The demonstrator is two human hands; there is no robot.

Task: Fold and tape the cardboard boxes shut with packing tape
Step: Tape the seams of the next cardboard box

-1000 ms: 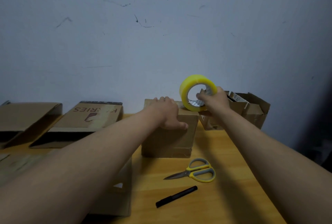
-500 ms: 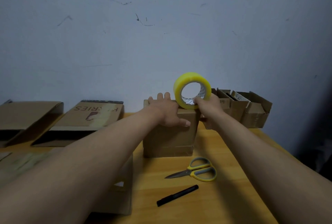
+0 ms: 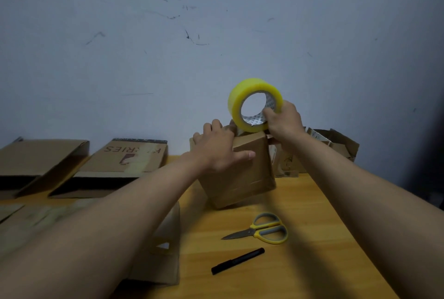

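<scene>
A small closed cardboard box (image 3: 249, 174) stands tilted on the wooden table (image 3: 312, 238), its near side lifted and turned slightly. My left hand (image 3: 219, 148) lies over its top with the fingers spread and the thumb stretched across the front edge. My right hand (image 3: 284, 122) grips a yellow roll of packing tape (image 3: 249, 104), thumb inside the core, holding the roll just above the box's top right corner. The far side of the box is hidden behind my hands.
Yellow-handled scissors (image 3: 264, 230) and a black marker (image 3: 237, 261) lie in front of the box. Two flattened cartons (image 3: 125, 162) sit at the back left, another flat piece (image 3: 165, 262) under my left arm, and open small boxes (image 3: 336, 145) at the back right.
The box has tipped and rotated under my left hand. My right hand has lifted the tape roll a little higher and to the right above the box's top.
</scene>
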